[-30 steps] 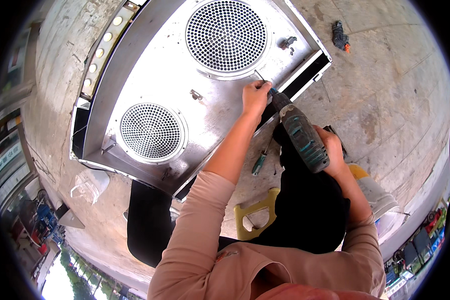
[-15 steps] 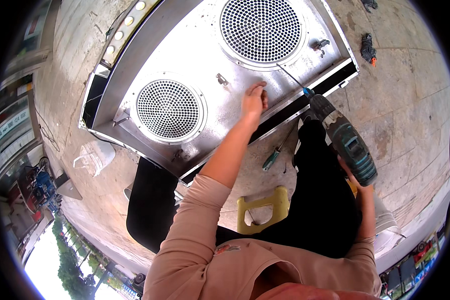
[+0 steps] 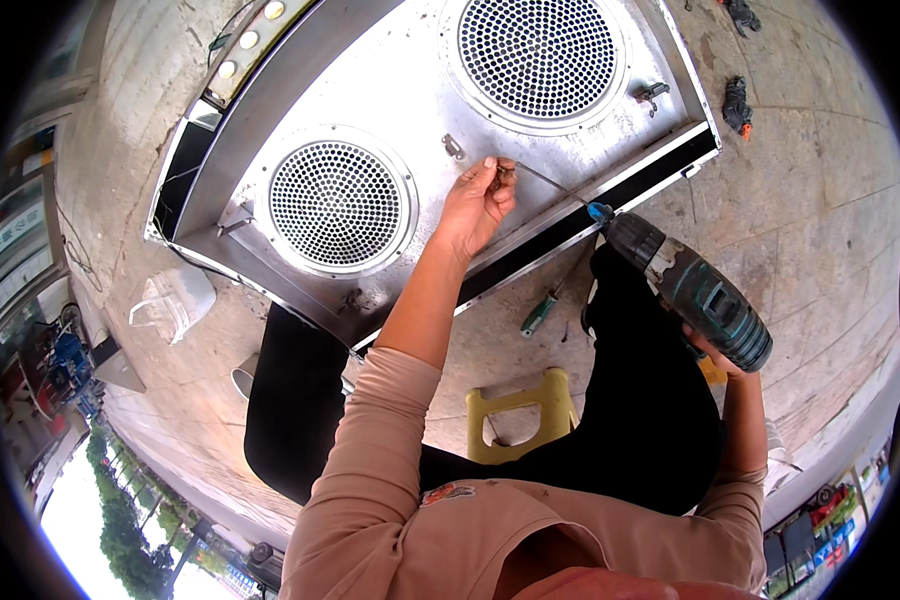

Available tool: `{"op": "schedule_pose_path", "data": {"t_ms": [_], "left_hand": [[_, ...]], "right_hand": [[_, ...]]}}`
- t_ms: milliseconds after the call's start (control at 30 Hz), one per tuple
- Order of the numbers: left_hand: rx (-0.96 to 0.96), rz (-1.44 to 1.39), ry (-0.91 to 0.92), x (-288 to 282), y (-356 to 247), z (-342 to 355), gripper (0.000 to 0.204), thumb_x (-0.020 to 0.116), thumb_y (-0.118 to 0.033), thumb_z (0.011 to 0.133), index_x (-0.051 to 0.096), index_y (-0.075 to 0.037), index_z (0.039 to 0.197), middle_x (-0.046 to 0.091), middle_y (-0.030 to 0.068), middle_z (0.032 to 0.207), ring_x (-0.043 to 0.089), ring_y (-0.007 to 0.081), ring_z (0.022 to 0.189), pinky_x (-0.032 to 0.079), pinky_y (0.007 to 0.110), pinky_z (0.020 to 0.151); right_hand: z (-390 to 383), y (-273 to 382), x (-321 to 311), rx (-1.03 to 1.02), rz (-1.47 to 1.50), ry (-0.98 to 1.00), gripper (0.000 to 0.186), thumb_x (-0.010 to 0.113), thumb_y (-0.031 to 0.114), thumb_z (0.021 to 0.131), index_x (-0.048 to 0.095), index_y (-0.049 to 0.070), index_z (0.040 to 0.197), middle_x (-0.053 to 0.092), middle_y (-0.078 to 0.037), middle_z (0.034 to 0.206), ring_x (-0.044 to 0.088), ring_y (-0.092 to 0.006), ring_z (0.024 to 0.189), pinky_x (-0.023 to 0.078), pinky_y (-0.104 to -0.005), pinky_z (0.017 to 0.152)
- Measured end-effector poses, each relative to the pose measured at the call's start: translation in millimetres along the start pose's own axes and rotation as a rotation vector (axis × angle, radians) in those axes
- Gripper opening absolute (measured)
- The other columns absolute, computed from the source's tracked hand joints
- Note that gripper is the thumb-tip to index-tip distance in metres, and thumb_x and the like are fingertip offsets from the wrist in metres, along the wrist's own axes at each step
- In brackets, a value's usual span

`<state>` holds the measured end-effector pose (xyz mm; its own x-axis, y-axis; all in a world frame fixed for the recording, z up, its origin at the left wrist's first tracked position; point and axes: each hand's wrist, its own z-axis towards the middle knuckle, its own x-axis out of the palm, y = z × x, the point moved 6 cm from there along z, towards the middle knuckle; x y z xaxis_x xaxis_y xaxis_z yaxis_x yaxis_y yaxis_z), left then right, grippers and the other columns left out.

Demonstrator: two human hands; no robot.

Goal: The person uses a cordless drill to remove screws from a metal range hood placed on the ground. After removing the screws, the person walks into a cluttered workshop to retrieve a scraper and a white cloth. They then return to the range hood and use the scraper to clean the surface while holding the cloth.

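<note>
The left grip (image 3: 477, 210) is over the metal housing (image 3: 425, 100), fingers curled in and thumb close to the forefinger, right by the tip of a long thin bit (image 3: 552, 183); whether it is pinching the bit or some small part, I cannot tell. To its right and lower down, the right grip (image 3: 708, 350) is wrapped around a dark grey and teal power drill (image 3: 710, 300), mostly hidden beneath the drill's body, and the bit runs from the drill's blue nose up toward the left grip. Above and to the right of the left grip is one round perforated grille (image 3: 538, 55), and to its left another grille (image 3: 336, 205), both set in the housing. Left of the right grip, a green-handled screwdriver (image 3: 538, 315) lies on the floor (image 3: 810, 200), with a yellow stool (image 3: 478, 425) below the left grip
</note>
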<state>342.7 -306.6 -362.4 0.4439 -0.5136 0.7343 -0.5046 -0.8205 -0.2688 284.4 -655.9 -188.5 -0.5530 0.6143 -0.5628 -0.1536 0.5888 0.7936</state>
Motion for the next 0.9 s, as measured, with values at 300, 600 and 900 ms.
{"op": "schedule_pose_path", "data": {"t_ms": [300,600,900], "left_hand": [[0.022,0.114,-0.111,3,2,-1,0.028,0.053,-0.021,0.099,0.058,0.004,0.112,0.061,0.0095,0.093,0.05,0.0111,0.069,0.047,0.022,0.064],[-0.082,-0.357,0.026,23,33,9,0.03,0.055,-0.026,0.097,0.056,-0.003,0.116,0.053,0.005,0.093,0.045,0.0131,0.074,0.043,0.024,0.068],[-0.096,-0.481,0.095,44,40,10,0.024,0.054,-0.027,0.096,0.059,-0.008,0.111,0.048,0.0003,0.086,0.042,0.0126,0.072,0.04,0.025,0.066]], "right_hand": [[-5,-4,-3,0.04,-0.099,-0.024,0.046,0.078,0.015,0.074,0.06,0.006,0.115,0.059,-0.011,0.11,0.057,-0.0292,0.101,0.044,-0.0378,0.088],[-11,-23,1,-0.003,-0.025,-0.013,0.049,0.081,0.018,0.073,0.059,0.007,0.116,0.056,-0.01,0.112,0.053,-0.0286,0.105,0.041,-0.0377,0.091],[-17,-23,2,-0.11,-0.182,0.019,0.049,0.08,0.02,0.074,0.058,0.007,0.116,0.056,-0.01,0.112,0.052,-0.0279,0.105,0.04,-0.039,0.091]]}}
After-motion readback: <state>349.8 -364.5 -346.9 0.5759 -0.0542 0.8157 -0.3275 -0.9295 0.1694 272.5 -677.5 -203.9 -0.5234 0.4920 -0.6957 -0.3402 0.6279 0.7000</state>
